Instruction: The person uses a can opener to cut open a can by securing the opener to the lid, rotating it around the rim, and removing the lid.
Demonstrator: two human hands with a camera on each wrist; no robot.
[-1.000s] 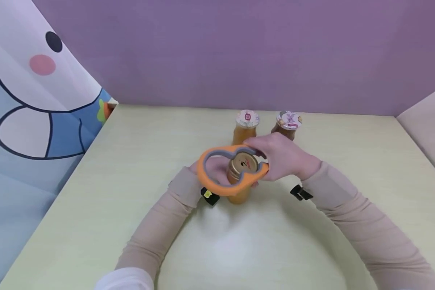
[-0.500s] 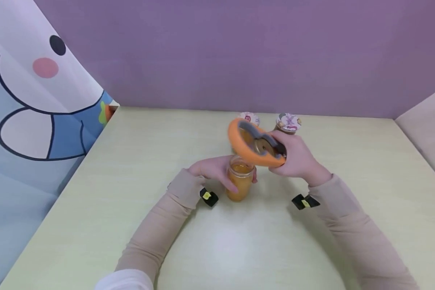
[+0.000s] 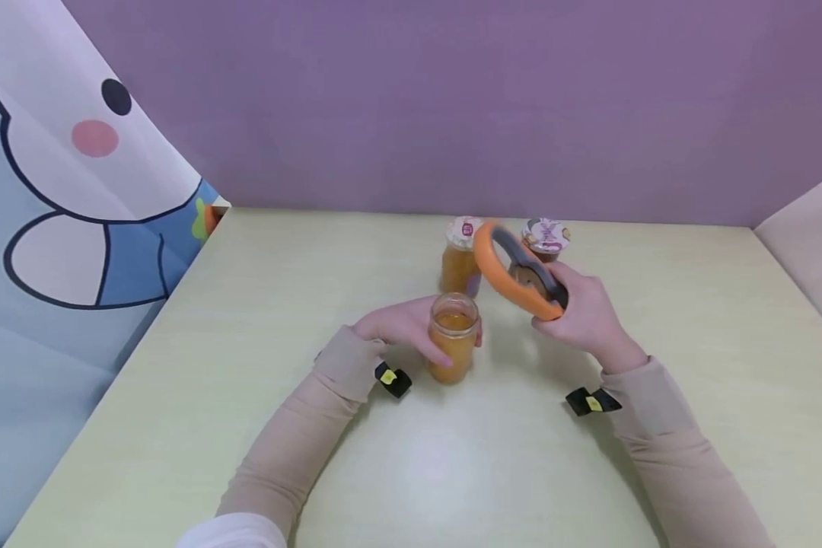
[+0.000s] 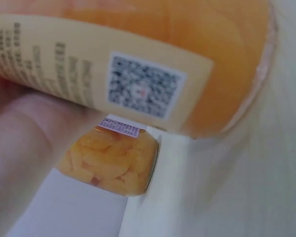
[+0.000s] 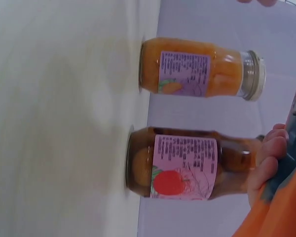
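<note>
At the left, the left hand (image 3: 404, 323) wraps round an upright, open clear-glass jar of orange contents (image 3: 454, 350), thumb in front and fingertips showing on the far side; the jar stands on the pale, smooth worktop (image 3: 445, 464). A low, firm hold like this suits a vessel filled well up, since any tilt could spill it. Just behind stands a capped glass jar of orange fruit with a white printed top (image 3: 457, 270), best left unbumped. Further right, raised off the surface, is an orange-and-grey loop-shaped opener (image 3: 503, 283), with what looks like a gold metal lid inside; steady pressure should stop that slipping out. Beyond it is a dark brown capped glass jar (image 5: 185, 165), and rightmost the right hand (image 3: 584, 313) grips the opener's handle end, ideally well clear of both caps
</note>
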